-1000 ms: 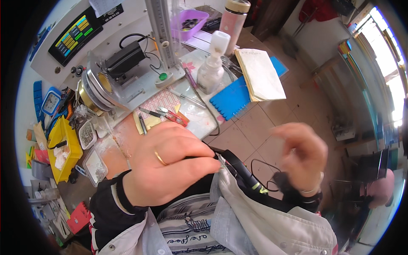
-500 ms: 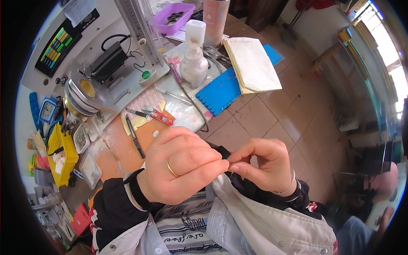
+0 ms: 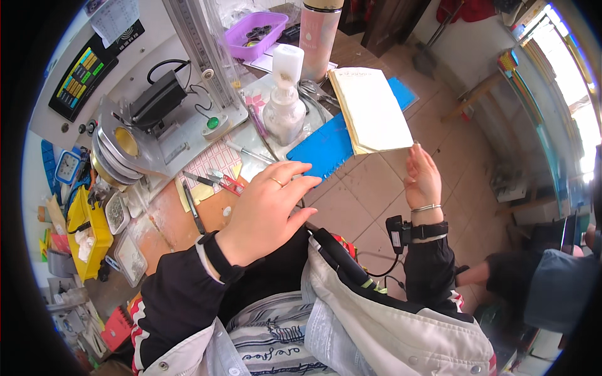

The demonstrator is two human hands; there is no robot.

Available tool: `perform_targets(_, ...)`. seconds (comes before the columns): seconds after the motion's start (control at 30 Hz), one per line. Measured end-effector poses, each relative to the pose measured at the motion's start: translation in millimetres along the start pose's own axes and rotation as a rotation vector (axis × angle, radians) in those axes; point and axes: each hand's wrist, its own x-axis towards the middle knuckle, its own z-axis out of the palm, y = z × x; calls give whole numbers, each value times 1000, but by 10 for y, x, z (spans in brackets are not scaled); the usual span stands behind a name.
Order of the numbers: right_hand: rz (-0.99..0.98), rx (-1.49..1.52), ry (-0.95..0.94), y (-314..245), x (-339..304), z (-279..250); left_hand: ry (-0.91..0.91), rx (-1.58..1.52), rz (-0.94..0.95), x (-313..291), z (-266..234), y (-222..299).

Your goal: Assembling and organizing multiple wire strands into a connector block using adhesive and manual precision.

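My left hand (image 3: 266,210) is above the near edge of the workbench, fingers apart and thumb spread, with nothing visible in it. Its fingertips overlap the view of a blue mat (image 3: 321,145) that juts past the bench edge. On the right, my right hand (image 3: 424,180) is raised with its fingers stretched upward. Its fingertips are at the lower right corner of an open notebook (image 3: 373,113) lying on the mat; whether they touch the paper I cannot tell. Left of my left hand lie a red-handled cutter (image 3: 233,185) and a slim black tool (image 3: 193,210).
A machine with a round metal head (image 3: 125,141) stands at the left. Behind the mat are a white pump bottle (image 3: 285,116), a pink tumbler (image 3: 316,44) and a purple basket (image 3: 269,37). A yellow bin (image 3: 81,241) sits far left. Another person (image 3: 558,288) is at the right.
My hands, together at the fingertips before, have come apart. My right hand has gone up and right to the notebook corner; my left has opened and shifted slightly up.
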Motion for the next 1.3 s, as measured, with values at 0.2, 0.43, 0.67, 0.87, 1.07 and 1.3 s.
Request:
perform_targets(0.2,8,-43,-47,138,99,304,-123,108,8,44,219,-139)
perform_targets(0.43,-379,51,-76,-150,301,284,-256,131,-7,28,239,-210)
perform_targets(0.67,-316,47,-177,-574,720,533,-251,177,-8,35,240,-207)
perform_targets(0.87,-220,-148,35,-451,995,509,-237,191,6,58,246,-161)
perform_targets(1.07,-411,25,-289,-337,481,111,-211,213,4,47,244,-235)
perform_targets(1.3,-180,-281,-491,289,295,153,-171,241,-16,130,339,-212)
